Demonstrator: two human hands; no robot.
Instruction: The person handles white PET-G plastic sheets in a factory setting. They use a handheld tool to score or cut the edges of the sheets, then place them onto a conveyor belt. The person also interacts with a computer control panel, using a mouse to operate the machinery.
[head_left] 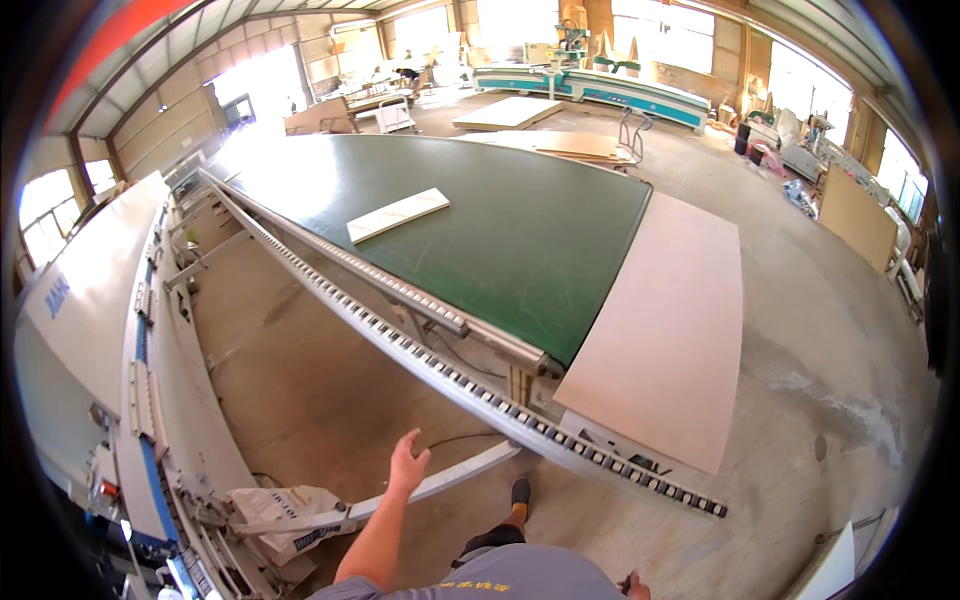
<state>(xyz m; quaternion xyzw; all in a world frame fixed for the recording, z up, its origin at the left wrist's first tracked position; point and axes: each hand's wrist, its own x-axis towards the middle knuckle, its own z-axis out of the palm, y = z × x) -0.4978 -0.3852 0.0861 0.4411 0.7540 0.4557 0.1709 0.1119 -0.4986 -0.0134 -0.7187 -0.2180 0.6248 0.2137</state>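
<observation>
My left hand (407, 462) reaches forward with its fingers spread and holds nothing. It hovers just above a white metal bar (455, 472) that juts out from the machine on my left. Beyond it a long roller rail (470, 385) runs diagonally beside a wide green conveyor belt (500, 230). A narrow pale board (397, 215) lies flat on the belt, far from my hand. A large beige panel (665, 340) rests at the belt's near end. Only a sliver of my right hand (632, 584) shows at the lower edge, its fingers hidden.
A long white and blue machine (95, 300) lines the left side, with a crumpled white bag (290, 515) at its foot. Stacked boards (510, 112) and a teal machine (600, 88) stand at the back. A board (855, 215) leans at the right. My shoe (520, 492) is on the concrete floor.
</observation>
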